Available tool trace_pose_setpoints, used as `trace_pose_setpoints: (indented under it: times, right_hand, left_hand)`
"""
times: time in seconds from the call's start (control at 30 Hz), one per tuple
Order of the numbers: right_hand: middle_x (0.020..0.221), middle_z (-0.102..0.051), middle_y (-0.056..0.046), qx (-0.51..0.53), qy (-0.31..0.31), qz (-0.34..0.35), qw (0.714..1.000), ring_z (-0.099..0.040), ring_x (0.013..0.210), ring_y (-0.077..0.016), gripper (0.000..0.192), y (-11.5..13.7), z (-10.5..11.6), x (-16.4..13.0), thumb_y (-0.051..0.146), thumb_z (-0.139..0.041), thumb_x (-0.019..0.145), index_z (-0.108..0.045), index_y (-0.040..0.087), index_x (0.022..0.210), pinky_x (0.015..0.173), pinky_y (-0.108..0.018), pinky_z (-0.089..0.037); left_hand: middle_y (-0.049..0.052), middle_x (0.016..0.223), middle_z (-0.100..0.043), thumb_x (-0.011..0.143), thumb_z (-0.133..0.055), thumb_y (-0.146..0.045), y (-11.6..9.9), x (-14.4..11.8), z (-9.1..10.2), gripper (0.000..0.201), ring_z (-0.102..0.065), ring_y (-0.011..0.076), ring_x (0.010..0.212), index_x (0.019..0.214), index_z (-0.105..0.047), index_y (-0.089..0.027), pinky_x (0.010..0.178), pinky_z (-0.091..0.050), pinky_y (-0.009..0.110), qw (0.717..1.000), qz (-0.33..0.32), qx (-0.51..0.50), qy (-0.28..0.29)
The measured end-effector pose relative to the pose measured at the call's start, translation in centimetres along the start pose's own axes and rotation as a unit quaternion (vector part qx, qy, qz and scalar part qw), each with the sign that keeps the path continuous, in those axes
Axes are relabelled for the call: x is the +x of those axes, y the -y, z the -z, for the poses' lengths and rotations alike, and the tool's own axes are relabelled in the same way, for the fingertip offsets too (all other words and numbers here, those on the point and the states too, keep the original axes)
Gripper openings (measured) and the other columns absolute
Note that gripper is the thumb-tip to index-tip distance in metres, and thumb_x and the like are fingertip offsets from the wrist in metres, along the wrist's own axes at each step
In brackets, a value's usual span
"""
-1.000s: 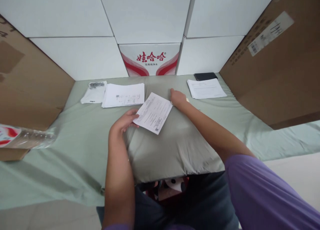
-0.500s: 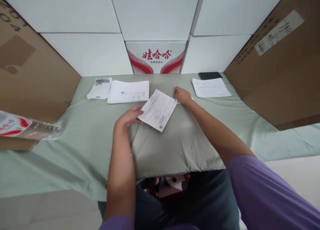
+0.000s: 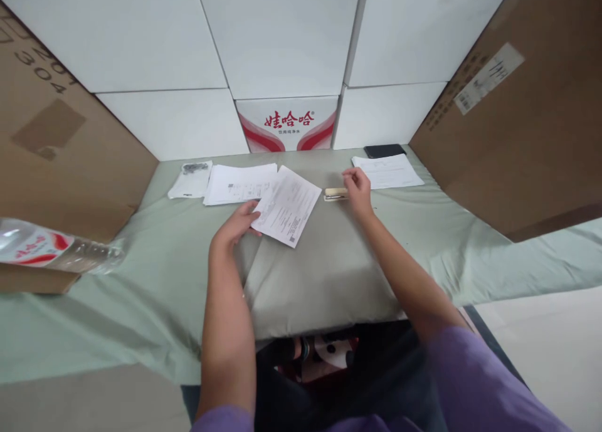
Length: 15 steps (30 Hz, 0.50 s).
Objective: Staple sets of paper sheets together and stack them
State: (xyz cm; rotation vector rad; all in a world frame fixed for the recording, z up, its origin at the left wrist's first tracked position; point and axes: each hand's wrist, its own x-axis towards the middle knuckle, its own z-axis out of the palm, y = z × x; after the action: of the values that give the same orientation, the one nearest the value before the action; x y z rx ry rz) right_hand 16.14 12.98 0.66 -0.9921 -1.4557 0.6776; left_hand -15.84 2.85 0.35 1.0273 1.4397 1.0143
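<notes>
Printed sheets of paper [image 3: 288, 207] lie slanted on the cloth in front of me, their left corner pinched between the thumb and fingers of my left hand [image 3: 239, 222]. A cream-coloured stapler [image 3: 335, 194] rests on the cloth just right of the sheets. Over its right end is my right hand [image 3: 358, 189], fingers loosely bent and apart, with nothing visible in them. Behind that hand lies a stack of printed paper [image 3: 392, 170]. Another paper stack [image 3: 235, 182] is at the left, partly covered by the held sheets.
A clear packet with small dark items [image 3: 190, 179] lies far left, a dark phone [image 3: 384, 150] at the back right. Cardboard boxes [image 3: 531, 137] flank the green cloth [image 3: 320, 288]; white boxes [image 3: 282, 37] line the back. A plastic bottle [image 3: 84, 253] lies left.
My right hand has come off the sheets' right corner and moved rightward, leaving the stapler in plain sight on the cloth. My left hand still holds the sheets. The view has tilted slightly.
</notes>
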Motion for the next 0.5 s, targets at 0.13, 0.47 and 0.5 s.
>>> trace_pose_setpoints:
  times: [0.13, 0.47, 0.5]
  right_hand:
    - [0.082, -0.06, -0.001, 0.04, 0.01, -0.07, 0.997, -0.052, 0.074, -0.0157, 0.026, 0.9, -1.1, -5.2, 0.048, -0.061, 0.085, -0.061, 0.021, 0.087, 0.068, -0.028, -0.043]
    - [0.07, -0.064, 0.001, 0.17, 0.255, -0.192, 0.932, -0.045, 0.042, -0.0096, 0.046, 0.9, -4.3, -7.4, 0.063, -0.066, 0.082, -0.063, 0.02, 0.1, 0.042, -0.026, -0.032]
    - [0.067, -0.063, 0.001, 0.171, 0.25, -0.198, 0.932, -0.045, 0.042, -0.0101, 0.048, 0.8, -4.2, -7.4, 0.064, -0.065, 0.082, -0.063, 0.02, 0.1, 0.041, -0.026, -0.031]
  left_hand:
    - [0.002, 0.081, -0.067, 0.078, -0.064, -0.023, 0.8, 0.9, 0.5, 0.026, -0.062, 0.0144, 0.062, 0.103, -0.057, -0.018, 0.044, -0.051, 0.022, 0.996, -0.073, -0.04, -0.037]
    - [0.003, 0.089, -0.069, 0.082, -0.067, -0.038, 0.6, 2.0, -2.5, 0.037, -0.069, 0.0187, 0.077, 0.112, -0.052, -0.022, 0.059, -0.06, 0.03, 0.989, -0.135, -0.057, 0.01]
    - [0.003, 0.09, -0.069, 0.083, -0.067, -0.039, 0.5, 1.9, -2.8, 0.037, -0.069, 0.0185, 0.078, 0.112, -0.052, -0.022, 0.06, -0.06, 0.03, 0.989, -0.136, -0.056, 0.019]
